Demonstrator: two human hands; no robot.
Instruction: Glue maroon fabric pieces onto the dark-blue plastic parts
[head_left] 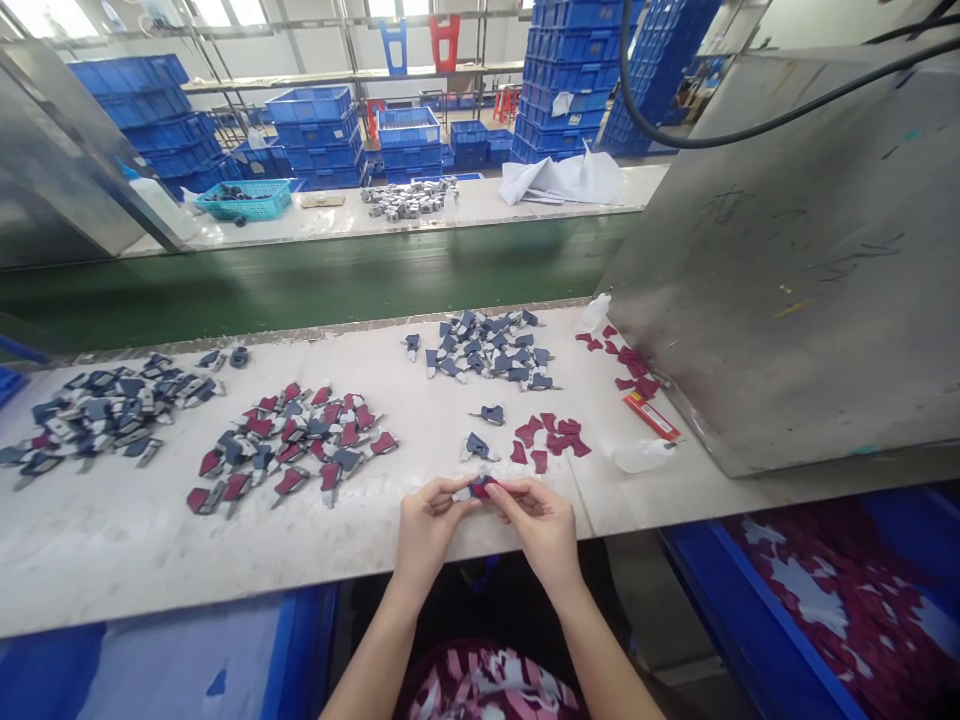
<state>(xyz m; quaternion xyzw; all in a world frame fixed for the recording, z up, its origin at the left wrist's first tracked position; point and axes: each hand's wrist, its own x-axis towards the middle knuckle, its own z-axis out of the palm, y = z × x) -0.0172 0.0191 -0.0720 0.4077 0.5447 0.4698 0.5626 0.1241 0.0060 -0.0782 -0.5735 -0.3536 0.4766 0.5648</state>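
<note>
Near the front edge of the table, my left hand (429, 520) and my right hand (536, 515) pinch one small grey-blue plastic part with a dark red piece on it (480, 487). Fingers cover most of it. Just beyond lie two loose grey-blue parts, a nearer one (478, 447) and a farther one (492, 413). To the right of them is a scatter of flat dark red pieces (551, 436). A pile of grey-blue parts (487, 350) sits farther back, and parts with dark red faces (292, 435) are spread to the left.
Another heap of grey-blue parts (97, 410) lies far left. A red-and-white packet (651, 417) rests by the metal box (810, 260) on the right. A blue crate (757, 610) below holds dark red pieces. Behind runs a green belt (337, 275).
</note>
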